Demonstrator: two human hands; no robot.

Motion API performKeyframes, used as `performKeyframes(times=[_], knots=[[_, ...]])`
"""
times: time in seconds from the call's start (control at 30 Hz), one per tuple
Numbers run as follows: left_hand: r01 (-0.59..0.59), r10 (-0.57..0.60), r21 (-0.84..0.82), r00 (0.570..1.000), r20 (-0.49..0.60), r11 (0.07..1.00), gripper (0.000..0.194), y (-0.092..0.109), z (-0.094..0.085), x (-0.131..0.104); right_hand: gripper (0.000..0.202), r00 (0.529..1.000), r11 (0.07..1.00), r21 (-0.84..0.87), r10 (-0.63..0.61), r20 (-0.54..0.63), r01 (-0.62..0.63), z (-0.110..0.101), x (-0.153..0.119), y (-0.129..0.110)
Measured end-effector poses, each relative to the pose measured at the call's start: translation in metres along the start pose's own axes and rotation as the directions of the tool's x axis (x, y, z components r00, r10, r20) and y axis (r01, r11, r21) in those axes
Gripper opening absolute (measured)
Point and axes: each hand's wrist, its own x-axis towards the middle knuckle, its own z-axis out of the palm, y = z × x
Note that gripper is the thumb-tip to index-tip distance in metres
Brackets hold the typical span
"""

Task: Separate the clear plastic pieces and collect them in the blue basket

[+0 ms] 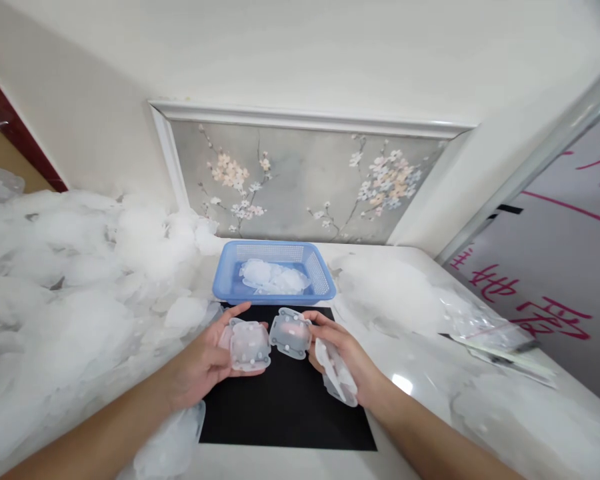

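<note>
Over a black mat (285, 413), my left hand (207, 363) holds translucent white plastic pieces (251, 345), squarish with rounded tabs and small round studs. They lie across the fingers, apparently overlapping. My right hand (345, 353) pinches a similar clear piece (291, 333) between thumb and fingers. Further plastic pieces (337, 377) are tucked in the palm of that hand. The two hands are close together, and the pieces they hold almost touch. Just beyond them stands a blue plastic basket (220, 283) with several of the same pieces (274, 275) lying inside.
A large heap of white translucent pieces (70, 280) covers the table's left side. Another pile (395, 287) and clear plastic bags (480, 327) lie to the right. Loose pieces (170, 443) rest by my left forearm. A wall with a framed floral panel (300, 180) stands behind.
</note>
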Motion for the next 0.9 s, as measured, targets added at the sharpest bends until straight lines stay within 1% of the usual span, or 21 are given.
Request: performKeyframes(times=[0.17,0.27,0.33,0.4,0.43,0.47,0.53,0.6,0.63,0.67,0.73,0.77,0.83,0.87,0.9], knots=[[-0.008,0.008,-0.02,1.0,0.008,1.0,0.1,0.0,0.0,0.0,0.039,1.0,1.0,0.013,0.011,0.014,-0.011,0.001,-0.001,-0.002],[-0.006,0.007,-0.022,1.0,0.024,1.0,0.099,-0.001,-0.003,-0.001,0.042,1.0,0.999,-0.037,-0.006,-0.025,0.005,0.004,-0.003,-0.005],[-0.003,0.004,-0.014,0.999,0.05,1.0,0.098,-0.002,-0.005,-0.001,0.04,0.997,0.991,-0.124,-0.053,-0.057,0.045,0.006,-0.005,-0.007],[-0.003,0.003,0.004,0.996,0.09,1.0,0.095,-0.002,-0.006,-0.002,0.043,0.988,0.948,-0.29,-0.15,-0.049,0.13,0.006,-0.007,-0.008],[-0.005,0.003,0.014,0.994,0.109,1.0,0.094,-0.002,-0.007,-0.002,0.047,0.976,0.895,-0.403,-0.216,-0.019,0.19,0.006,-0.008,-0.007],[-0.007,0.004,0.025,0.992,0.124,1.0,0.093,-0.002,-0.007,-0.003,0.049,0.958,0.812,-0.523,-0.286,0.026,0.257,0.006,-0.009,-0.006],[-0.008,0.002,0.043,0.99,0.141,0.999,0.092,-0.002,-0.007,-0.003,0.043,0.9,0.581,-0.719,-0.412,0.145,0.382,0.006,-0.011,-0.003],[-0.004,-0.005,0.059,0.989,0.148,0.998,0.093,-0.002,-0.007,-0.003,0.023,0.829,0.36,-0.801,-0.487,0.275,0.478,0.007,-0.013,0.002],[-0.001,-0.008,0.067,0.989,0.149,0.998,0.094,-0.002,-0.008,-0.003,0.01,0.797,0.281,-0.808,-0.501,0.337,0.518,0.008,-0.014,0.005],[0.001,-0.012,0.073,0.989,0.15,0.997,0.094,-0.002,-0.008,-0.003,0.015,0.77,0.219,-0.802,-0.499,0.397,0.555,0.009,-0.015,0.008],[0.001,-0.013,0.079,0.988,0.153,0.997,0.092,-0.003,-0.008,-0.002,0.039,0.726,0.133,-0.778,-0.48,0.492,0.614,0.011,-0.016,0.013],[-0.001,-0.012,0.078,0.987,0.159,0.997,0.091,-0.004,-0.009,-0.002,0.043,0.712,0.103,-0.769,-0.469,0.522,0.631,0.011,-0.017,0.014],[-0.005,-0.008,0.074,0.984,0.177,0.997,0.086,-0.004,-0.008,-0.002,0.035,0.694,0.076,-0.756,-0.465,0.55,0.65,0.011,-0.017,0.015],[-0.005,-0.008,0.072,0.982,0.186,0.997,0.083,-0.005,-0.008,-0.002,0.028,0.692,0.088,-0.751,-0.469,0.548,0.654,0.011,-0.018,0.014],[-0.003,-0.01,0.07,0.982,0.19,0.998,0.08,-0.005,-0.008,-0.002,0.021,0.699,0.122,-0.747,-0.476,0.534,0.654,0.011,-0.018,0.013]])
